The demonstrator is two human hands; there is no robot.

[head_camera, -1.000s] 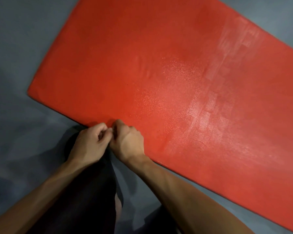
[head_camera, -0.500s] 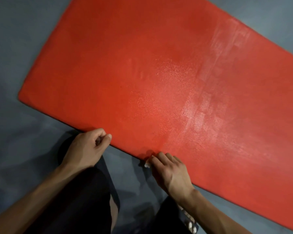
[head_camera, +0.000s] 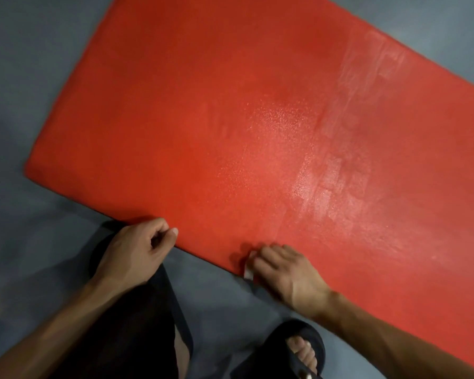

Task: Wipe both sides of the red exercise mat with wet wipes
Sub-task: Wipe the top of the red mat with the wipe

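Grey floor (head_camera: pixel 33 77) spreads around the red exercise mat (head_camera: pixel 203 119), which lies flat and slanted across your view, its near long edge running right in front of you. Your right hand (head_camera: pixel 283 272) presses a white wet wipe (head_camera: pixel 248 268) onto that edge, fingers curled over it, likely so the rim gets cleaned along with the face. Your left hand (head_camera: pixel 133 248) sits at the same edge further left, fingers curled in with the thumb against them; it looks to be pinching the rim to steady the mat, though you cannot tell for certain. Pale streaks on the far right suggest wiped ground. A black sandal (head_camera: pixel 293 348) shows below.
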